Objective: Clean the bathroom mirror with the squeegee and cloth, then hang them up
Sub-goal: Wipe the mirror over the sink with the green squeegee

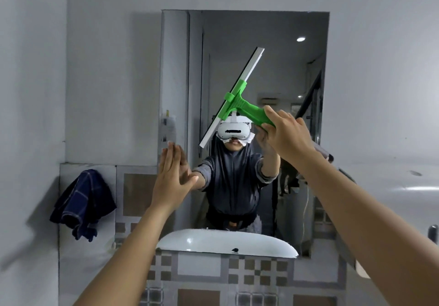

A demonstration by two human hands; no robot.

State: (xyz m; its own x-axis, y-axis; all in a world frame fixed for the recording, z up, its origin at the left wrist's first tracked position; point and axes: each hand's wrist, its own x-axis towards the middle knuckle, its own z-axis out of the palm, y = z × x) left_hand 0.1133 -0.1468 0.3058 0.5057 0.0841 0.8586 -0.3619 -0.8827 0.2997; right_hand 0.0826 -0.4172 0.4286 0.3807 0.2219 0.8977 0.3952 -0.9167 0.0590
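Nearest the camera, two bare forearms reach up and forward from the bottom corners. The left hand (172, 175) is flat and released, fingers together, its palm at or against the lower left part of the mirror (292, 72). The right hand (283, 131) has its grip clenched around the green handle of the squeegee (234, 98), which sits up against the middle of the glass. The blade's long axis runs diagonally, from lower left to upper right, with the handle pointing down and right toward the wrist. On that slant the rubber edge could lift at one end and leave streaks, and the palm on the glass may smear it. Farther left, the dark blue cloth (83, 202) hangs on the tiled wall, well apart from both hands.
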